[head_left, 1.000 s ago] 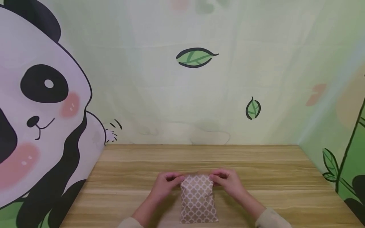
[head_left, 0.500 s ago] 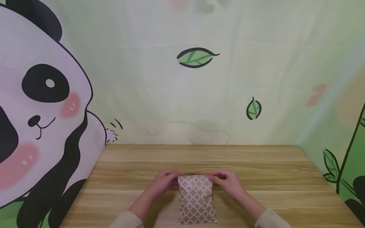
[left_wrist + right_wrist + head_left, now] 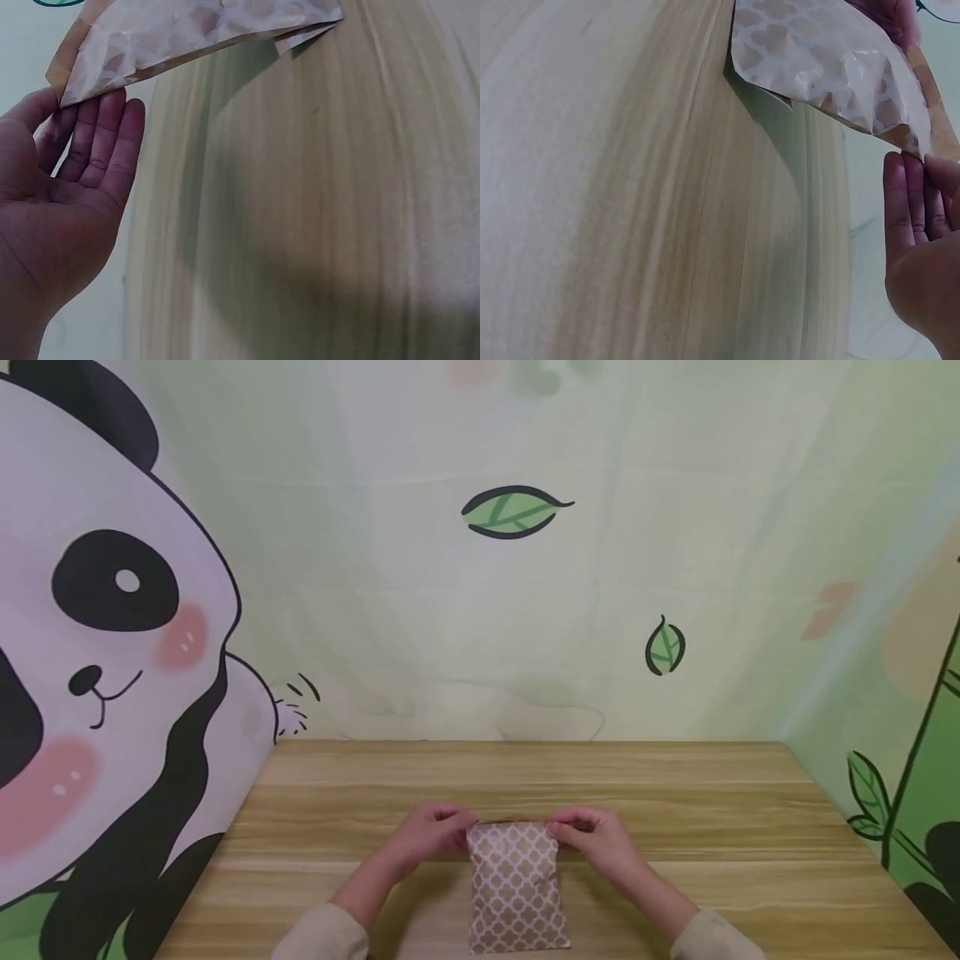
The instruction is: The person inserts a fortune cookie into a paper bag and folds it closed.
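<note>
A flat paper bag (image 3: 516, 889), light brown with a white lattice print, stands tilted over the front middle of the table in the head view. My left hand (image 3: 429, 837) pinches its upper left corner between thumb and fingers. At the upper right corner, my right hand (image 3: 592, 837) pinches it the same way. Along the top edge a plain brown strip shows behind the printed face. In the left wrist view the bag (image 3: 202, 30) has its lower end near the wood, with a folded flap there. Both wrist views show the remaining fingers behind the bag.
The wood-grain table (image 3: 675, 785) runs back to a pale green cloth backdrop (image 3: 375, 568) printed with a panda (image 3: 112, 602) and leaves. The backdrop also closes off the left and right sides.
My left hand has shifted its grip at the upper left corner, moving slightly left and up. The bag's top has moved a little left; my right hand has hardly moved.
</note>
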`<state>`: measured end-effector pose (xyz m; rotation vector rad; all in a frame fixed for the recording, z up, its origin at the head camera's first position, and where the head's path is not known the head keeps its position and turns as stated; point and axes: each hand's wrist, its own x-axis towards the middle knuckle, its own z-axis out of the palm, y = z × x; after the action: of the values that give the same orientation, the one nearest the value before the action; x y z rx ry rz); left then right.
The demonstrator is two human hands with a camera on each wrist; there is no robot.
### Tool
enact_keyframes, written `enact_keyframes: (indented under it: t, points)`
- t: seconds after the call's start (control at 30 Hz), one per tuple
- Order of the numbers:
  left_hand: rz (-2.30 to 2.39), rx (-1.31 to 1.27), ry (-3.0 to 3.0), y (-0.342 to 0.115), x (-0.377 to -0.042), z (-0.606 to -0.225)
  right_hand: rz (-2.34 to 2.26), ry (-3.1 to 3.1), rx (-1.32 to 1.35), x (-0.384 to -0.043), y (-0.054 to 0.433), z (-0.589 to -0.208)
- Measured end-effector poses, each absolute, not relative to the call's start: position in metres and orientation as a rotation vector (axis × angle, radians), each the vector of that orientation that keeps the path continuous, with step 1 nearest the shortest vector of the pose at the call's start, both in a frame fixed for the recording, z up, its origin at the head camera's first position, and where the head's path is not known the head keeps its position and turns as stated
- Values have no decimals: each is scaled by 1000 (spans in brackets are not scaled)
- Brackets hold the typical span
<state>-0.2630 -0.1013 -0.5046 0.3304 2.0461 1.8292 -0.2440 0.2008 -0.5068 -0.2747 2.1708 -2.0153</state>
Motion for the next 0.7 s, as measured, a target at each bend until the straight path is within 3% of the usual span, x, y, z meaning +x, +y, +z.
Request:
enact_keyframes:
  t: [0.7]
  points:
    - [1766, 372, 2095, -100, -261, -495, -1998, 2185, -242, -242, 200, -506]
